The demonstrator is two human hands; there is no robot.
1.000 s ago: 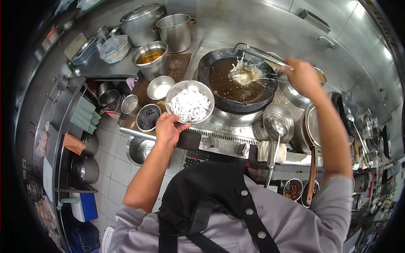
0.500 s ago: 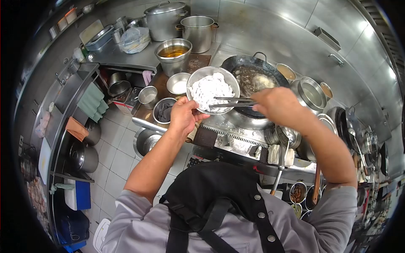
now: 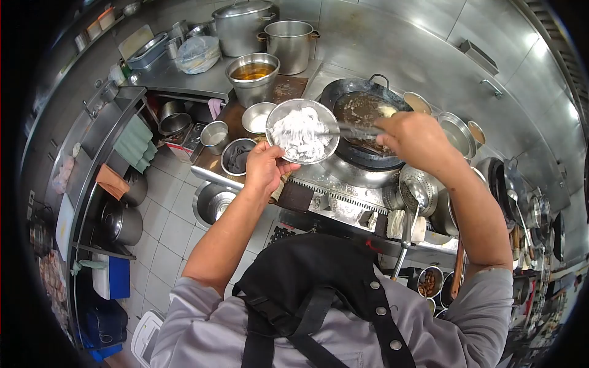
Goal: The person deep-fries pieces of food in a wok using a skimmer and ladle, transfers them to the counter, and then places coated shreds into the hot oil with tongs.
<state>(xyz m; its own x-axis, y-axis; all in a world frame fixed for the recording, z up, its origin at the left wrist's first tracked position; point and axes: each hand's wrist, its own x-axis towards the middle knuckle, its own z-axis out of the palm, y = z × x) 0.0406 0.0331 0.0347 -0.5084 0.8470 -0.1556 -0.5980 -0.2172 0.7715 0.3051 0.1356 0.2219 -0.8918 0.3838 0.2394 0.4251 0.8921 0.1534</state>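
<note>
My left hand (image 3: 268, 167) grips the near-left rim of a metal bowl (image 3: 332, 150), thumb on the inside edge. White, flour-coated pieces (image 3: 299, 132) fill much of the bowl. In my right hand (image 3: 412, 140) is a pair of dark chopsticks (image 3: 353, 131), blurred by motion, with their tips at the white pieces. Behind and to the right of the bowl sits a black wok (image 3: 332, 92) of bubbling oil (image 3: 362, 113). A pale piece (image 3: 386, 111) floats near the wok's right side, partly behind my right hand.
A pot of amber liquid (image 3: 252, 72) and a small bowl of white powder (image 3: 258, 116) stand left of the wok. A ladle (image 3: 406, 242) and a perforated strainer (image 3: 431, 184) lie at the right. Larger pots (image 3: 292, 49) stand at the back.
The bowl has shifted slightly left. The chopsticks have moved within the white pieces, which lie differently now. The pale piece in the oil appears farther right and mostly covered by my hand.
</note>
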